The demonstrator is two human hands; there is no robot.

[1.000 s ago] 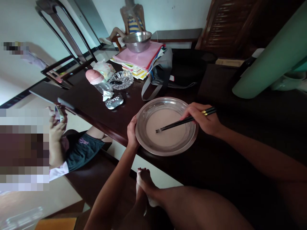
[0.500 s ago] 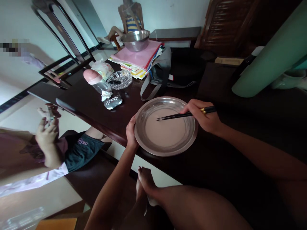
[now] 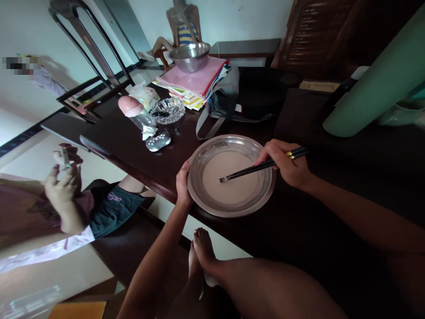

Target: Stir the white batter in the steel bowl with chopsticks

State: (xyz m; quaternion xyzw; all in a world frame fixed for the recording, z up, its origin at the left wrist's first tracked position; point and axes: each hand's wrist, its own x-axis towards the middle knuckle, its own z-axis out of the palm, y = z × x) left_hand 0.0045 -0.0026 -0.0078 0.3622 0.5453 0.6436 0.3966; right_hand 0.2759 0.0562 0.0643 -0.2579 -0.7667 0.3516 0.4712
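A wide metal bowl (image 3: pixel 198 195) stands near the edge of the dark table, with a pale, smooth batter-like liquid (image 3: pixel 232 188) in it. My left hand (image 3: pixel 183 182) grips the bowl's left rim, its fingers partly hidden behind the wall. In my right hand (image 3: pixel 288 163) is a pair of black chopsticks (image 3: pixel 252 169) with gold bands, held over the bowl's right rim. Their tips reach the liquid left of its middle and are coated with it.
Beyond the bowl are a glass ashtray (image 3: pixel 168 110), a pink-capped bottle (image 3: pixel 134 110), a grey bag (image 3: pixel 221 104), and another metal bowl (image 3: pixel 191 60) on stacked folders (image 3: pixel 195 77). A green cylinder (image 3: pixel 368 84) stands right. At left, another person's hands (image 3: pixel 63 184) hold a small object.
My right hand has shifted slightly right and down, and the chopstick tips have moved lower in the liquid. My left hand keeps its hold on the bowl.
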